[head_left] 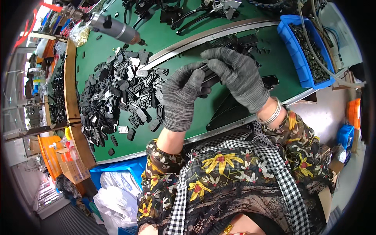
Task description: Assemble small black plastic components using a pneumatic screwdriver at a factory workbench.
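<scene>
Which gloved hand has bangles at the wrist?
The right hand: pale, shiny bangles circle its wrist. The left hand shows only bare skin between its grey glove and the floral sleeve.

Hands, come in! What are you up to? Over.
Left hand and right hand both on one black part, over green table. Small pieces piled left. Grey tool up left, apart from hands.

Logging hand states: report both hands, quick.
Left hand: closed, holding a black part.
Right hand: fingers bent at the same part; whether it grips cannot be told.
</scene>
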{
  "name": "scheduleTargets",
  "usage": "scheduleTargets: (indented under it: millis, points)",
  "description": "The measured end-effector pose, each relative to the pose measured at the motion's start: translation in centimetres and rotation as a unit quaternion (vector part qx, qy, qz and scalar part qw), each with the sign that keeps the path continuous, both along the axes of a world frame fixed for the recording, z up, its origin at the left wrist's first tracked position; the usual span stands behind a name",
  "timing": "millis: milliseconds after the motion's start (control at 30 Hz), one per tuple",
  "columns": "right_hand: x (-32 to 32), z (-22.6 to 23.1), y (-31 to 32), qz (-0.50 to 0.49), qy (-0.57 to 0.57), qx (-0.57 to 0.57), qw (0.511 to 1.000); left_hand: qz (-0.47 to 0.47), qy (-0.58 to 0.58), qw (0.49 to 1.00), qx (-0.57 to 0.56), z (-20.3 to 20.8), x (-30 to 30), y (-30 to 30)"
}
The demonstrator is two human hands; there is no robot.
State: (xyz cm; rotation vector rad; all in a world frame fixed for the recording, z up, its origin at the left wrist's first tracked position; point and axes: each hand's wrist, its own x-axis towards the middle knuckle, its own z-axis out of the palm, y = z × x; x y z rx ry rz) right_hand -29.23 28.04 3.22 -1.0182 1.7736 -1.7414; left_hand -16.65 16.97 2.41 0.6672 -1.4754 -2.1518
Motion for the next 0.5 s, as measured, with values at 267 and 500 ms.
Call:
scheduleTargets:
  millis: [267,500]
  points:
    - [0.7,1.0,1.8,-0.026,0.143,-0.002,0.989,0.025,0.018,0.999,-0.035,-1.2,0.1,1.2]
    - [-1.2,-1.1,4.4,0.042,0.235,-0.083,0.967,-0.062,0.072,0.983,0.159,-0.5,0.2,1.2]
